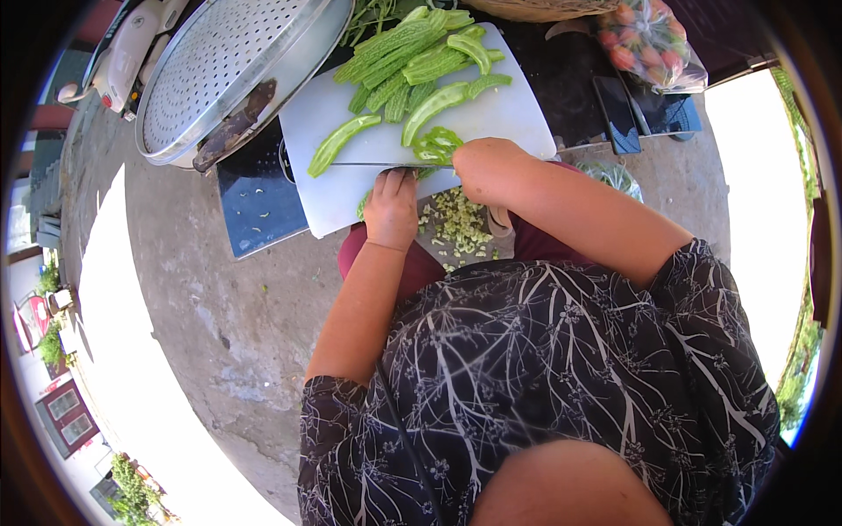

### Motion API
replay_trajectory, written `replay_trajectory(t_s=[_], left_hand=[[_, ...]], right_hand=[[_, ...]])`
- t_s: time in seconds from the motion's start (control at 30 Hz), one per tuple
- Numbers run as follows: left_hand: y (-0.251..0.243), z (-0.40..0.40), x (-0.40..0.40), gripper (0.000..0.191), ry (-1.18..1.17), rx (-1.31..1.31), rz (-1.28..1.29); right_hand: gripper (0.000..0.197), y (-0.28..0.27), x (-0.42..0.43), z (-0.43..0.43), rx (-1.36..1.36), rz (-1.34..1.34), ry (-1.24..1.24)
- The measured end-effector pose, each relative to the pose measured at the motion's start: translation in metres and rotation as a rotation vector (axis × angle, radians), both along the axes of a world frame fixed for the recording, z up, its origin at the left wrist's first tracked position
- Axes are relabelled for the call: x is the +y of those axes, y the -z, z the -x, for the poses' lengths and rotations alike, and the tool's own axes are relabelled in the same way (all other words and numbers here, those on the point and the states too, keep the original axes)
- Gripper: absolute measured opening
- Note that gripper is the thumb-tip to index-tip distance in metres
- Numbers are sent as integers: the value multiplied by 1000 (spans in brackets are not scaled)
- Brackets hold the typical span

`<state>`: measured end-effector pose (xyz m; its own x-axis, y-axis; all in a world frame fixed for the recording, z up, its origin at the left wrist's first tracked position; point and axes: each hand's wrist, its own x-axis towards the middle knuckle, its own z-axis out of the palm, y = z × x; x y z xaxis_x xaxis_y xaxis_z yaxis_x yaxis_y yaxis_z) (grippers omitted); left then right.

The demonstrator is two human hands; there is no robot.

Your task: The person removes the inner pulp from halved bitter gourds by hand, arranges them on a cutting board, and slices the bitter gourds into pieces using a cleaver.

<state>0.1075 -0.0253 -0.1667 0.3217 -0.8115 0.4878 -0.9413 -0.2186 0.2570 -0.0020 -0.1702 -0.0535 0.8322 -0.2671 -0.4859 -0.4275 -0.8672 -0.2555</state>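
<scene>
On a white plastic cutting board [526, 125] lies a pile of halved bitter melons [401, 56], with a few loose halves below it. My left hand [393, 204] presses on a green melon piece near the board's lower edge, its fingertips against a knife blade [368, 164]. The blade is seen nearly edge-on and runs across the board to my right hand [472, 167], which is closed around its handle; the handle itself is hidden. Thin bitter melon slices [437, 144] are heaped beside the blade, just left of my right hand.
A perforated metal steamer tray [217, 66] leans at the upper left. At the upper right are a bag of red fruits or vegetables [648, 49], a smartphone [617, 115] and a wicker basket [543, 8]. Melon scraps [460, 223] lie on the floor between the legs.
</scene>
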Motion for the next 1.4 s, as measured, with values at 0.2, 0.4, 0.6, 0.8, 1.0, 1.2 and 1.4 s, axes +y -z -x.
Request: replay_trajectory(t_s=[0.2,0.4,0.6,0.8,1.0,1.2,1.4], left_hand=[[-2,2,-2,19,-7,3,2],[1,1,1,20,-20,28,20],[1,0,0,19,-19,25,-16],[-6,2,2,23,10,36,6],[-4,-2,9,28,19,-6,-31],[1,-4,8,24,-33,-72,-49],[0,-3,9,21,-45,-51,-39]], right_hand=[[17,27,-4,-6,-98,-16,85],[21,6,1,13,-132,-48,61],[17,1,3,4,-27,5,32],[17,26,-2,-12,-103,-16,62],[22,18,0,9,-131,-15,70],[20,3,1,18,-107,-10,35],[16,-9,0,12,-35,9,30]])
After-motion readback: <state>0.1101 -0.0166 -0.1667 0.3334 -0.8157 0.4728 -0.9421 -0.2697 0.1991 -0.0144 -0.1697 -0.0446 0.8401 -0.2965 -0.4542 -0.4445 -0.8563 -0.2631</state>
